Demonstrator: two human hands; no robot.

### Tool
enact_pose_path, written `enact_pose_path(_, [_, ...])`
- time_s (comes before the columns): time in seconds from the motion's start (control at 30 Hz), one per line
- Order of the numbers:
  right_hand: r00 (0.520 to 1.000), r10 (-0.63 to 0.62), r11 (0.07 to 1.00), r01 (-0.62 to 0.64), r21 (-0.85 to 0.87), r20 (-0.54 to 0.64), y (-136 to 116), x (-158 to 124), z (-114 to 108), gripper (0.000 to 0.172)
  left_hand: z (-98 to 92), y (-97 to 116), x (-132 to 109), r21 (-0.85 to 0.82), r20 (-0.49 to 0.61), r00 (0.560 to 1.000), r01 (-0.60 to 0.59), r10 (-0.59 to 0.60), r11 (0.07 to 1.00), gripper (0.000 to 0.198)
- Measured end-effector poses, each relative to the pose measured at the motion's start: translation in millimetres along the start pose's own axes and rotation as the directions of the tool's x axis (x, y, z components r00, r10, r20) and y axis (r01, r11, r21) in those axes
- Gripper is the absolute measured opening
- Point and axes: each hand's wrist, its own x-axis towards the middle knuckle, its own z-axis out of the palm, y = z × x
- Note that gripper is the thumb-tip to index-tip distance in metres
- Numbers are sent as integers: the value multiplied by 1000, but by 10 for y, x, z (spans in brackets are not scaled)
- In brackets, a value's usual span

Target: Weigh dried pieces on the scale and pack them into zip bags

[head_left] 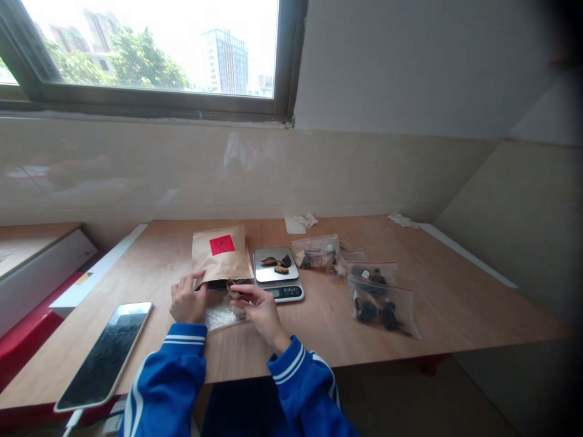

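A brown kraft paper bag [221, 258] with a red label lies flat, its opening toward me. My left hand [189, 297] is closed on the left corner of that opening. By the right side of the opening, my right hand [260, 311] pinches a dried brown piece [235, 295] between thumb and fingers. Under and between the hands lies a transparent plastic bag [218, 317], partly hidden by the right hand. Just right of the paper bag stands a small digital scale [297, 293], with several dried brown pieces [279, 262] on its metal plate.
Several zip bags of dark dried pieces [382, 309] lie right of the scale. A phone [107, 355] with a white cable [73, 419] rests at the left front. Crumpled tissue [306, 221] and another white scrap [403, 221] lie along the table's back edge.
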Motion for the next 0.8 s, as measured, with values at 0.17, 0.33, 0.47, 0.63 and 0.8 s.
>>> enact_pose_path(0.17, [986,-1,991,24,132,-169,-66,125,-245,36,-16,17,9,-2,14,1000,13,-13,1000,24])
enact_pose_path(0.33, [964,-80,996,64,-69,-254,-17,475,-612,37,-8,9,9,-23,-7,1000,3,-3,1000,23])
enact_pose_path(0.47, [989,-83,964,49,-260,-122,76,629,-779,31,25,-33,5,-21,-14,1000,-14,14,1000,23])
enact_pose_path(0.63, [985,-146,918,102,-383,-89,64,636,-802,29,59,-88,-3,-36,-25,999,-41,40,999,23])
enact_pose_path(0.8, [971,-196,903,124,-411,-139,-71,590,-944,34,39,-69,4,-24,-22,999,-46,45,999,22])
